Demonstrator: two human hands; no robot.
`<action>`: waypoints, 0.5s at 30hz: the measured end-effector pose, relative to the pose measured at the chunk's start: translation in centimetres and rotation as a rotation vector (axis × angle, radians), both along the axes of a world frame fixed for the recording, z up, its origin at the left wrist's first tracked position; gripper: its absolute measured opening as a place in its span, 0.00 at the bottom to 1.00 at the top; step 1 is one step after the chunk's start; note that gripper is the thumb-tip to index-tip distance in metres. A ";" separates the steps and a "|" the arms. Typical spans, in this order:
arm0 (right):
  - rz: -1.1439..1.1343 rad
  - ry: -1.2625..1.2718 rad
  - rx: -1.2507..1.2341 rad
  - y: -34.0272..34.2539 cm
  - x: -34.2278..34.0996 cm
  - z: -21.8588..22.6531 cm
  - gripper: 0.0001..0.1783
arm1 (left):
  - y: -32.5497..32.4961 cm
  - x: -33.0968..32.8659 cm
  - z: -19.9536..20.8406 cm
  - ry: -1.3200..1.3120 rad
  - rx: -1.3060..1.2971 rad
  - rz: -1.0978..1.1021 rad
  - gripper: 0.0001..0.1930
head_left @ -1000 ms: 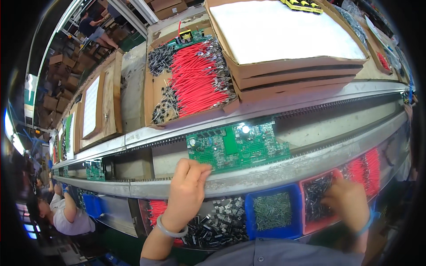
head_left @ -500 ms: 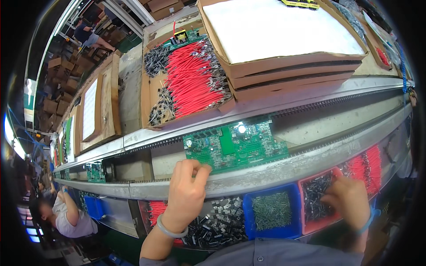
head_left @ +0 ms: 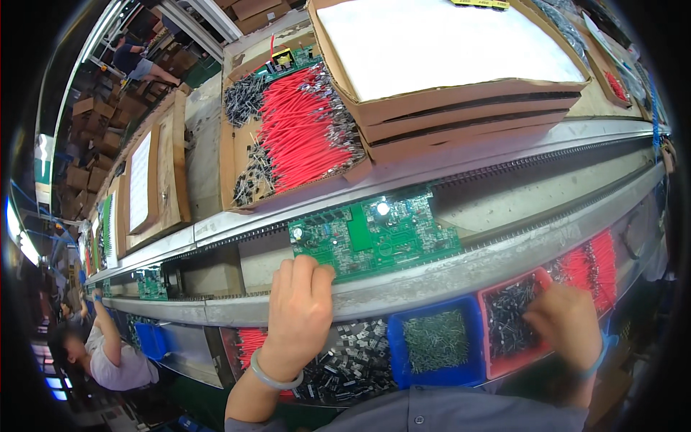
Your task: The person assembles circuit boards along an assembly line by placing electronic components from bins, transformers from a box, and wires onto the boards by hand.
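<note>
A green circuit board [head_left: 374,241] studded with small components rests across the rails of the conveyor line in front of me. At its near left corner is my left hand [head_left: 301,302], fingers bent and drawn together; whatever may be between them is hidden. My right hand [head_left: 568,320] is at the right side of a pink bin [head_left: 484,327] of small black leaded components [head_left: 509,313]. Its fingers are curled in a pinch, and I cannot see what they hold.
A blue bin [head_left: 475,360] of thin wire-leaded parts stands beside black parts [head_left: 353,360] and red wires [head_left: 594,270]. Beyond the rail are a cardboard tray of red leads [head_left: 299,133] and stacked cartons [head_left: 461,115]. A co-worker [head_left: 115,353] sits at far left.
The view has shifted slightly, moving the board a little left in the picture. My left fingers have closed together at the board's corner. My right hand stays by the pink bin.
</note>
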State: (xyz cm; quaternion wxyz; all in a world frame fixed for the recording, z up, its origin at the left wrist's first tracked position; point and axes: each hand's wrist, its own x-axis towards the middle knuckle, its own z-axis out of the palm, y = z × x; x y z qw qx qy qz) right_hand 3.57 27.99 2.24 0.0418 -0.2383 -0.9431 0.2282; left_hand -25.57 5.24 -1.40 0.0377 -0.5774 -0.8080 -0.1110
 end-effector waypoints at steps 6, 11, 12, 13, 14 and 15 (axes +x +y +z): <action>0.011 0.031 -0.029 -0.1 0.0 0.0 0.09 | 0.5 0.1 -0.1 -0.016 -0.011 0.010 0.09; 0.039 0.047 -0.038 0.0 -0.2 0.0 0.09 | 0.4 0.2 0.1 -0.031 -0.015 0.053 0.07; 0.040 0.047 -0.036 0.0 -0.2 0.0 0.09 | 0.4 0.2 0.1 -0.023 -0.020 0.049 0.08; 0.040 0.048 -0.033 0.0 -0.3 0.0 0.09 | 0.4 0.2 0.1 -0.015 -0.024 0.045 0.08; 0.032 0.040 -0.030 0.0 -0.1 0.0 0.09 | 0.6 0.3 -0.1 -0.023 -0.020 0.037 0.08; 0.026 0.041 -0.033 -0.1 0.1 0.1 0.09 | 0.7 0.2 -0.1 -0.015 -0.032 -0.009 0.11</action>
